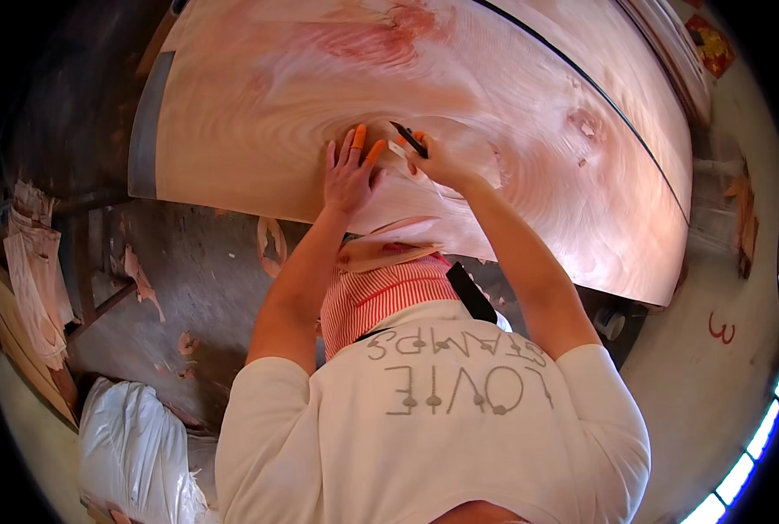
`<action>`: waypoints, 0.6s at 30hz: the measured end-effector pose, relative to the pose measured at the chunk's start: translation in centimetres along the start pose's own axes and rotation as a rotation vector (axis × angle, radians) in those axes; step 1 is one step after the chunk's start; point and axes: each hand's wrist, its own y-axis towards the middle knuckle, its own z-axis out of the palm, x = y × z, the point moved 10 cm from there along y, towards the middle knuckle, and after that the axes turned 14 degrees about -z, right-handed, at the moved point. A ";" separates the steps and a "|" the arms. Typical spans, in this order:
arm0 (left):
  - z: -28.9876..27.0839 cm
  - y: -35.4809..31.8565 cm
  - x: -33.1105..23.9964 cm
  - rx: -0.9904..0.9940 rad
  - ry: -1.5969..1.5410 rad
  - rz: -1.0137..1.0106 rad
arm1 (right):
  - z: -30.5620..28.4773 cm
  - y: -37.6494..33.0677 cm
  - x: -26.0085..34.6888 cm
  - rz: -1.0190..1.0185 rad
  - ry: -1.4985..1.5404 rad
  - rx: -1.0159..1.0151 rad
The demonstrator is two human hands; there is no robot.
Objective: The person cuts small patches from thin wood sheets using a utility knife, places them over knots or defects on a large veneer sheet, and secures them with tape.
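A large sheet of pinkish wood veneer with swirling grain spreads out in front of me. My left hand lies on it with fingers stretched out and spread, orange covers on some of the fingertips. Just to its right, my right hand grips a black knife, its pointed end low over the sheet toward the upper left. Orange also shows on a right fingertip. A small whitish piece sits beside the knife; I cannot tell whether it is loose. Curled veneer strips are at the near edge, against my apron.
A thin black line crosses the sheet at right. Grey tape-like edging runs along its left end. Veneer scraps lie below at left, near a white plastic-wrapped bundle. Longer strips lean at far left.
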 end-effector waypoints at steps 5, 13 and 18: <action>-0.7 -0.4 0.5 -0.005 -0.059 -0.024 | 2.1 3.5 -0.4 -0.094 0.047 -0.147; -1.6 0.2 2.3 -0.056 -0.236 -0.061 | 2.3 6.2 -5.6 -0.090 -0.022 -0.166; 1.1 0.5 1.3 0.047 0.121 0.013 | 2.1 5.9 -3.0 -0.154 -0.041 -0.233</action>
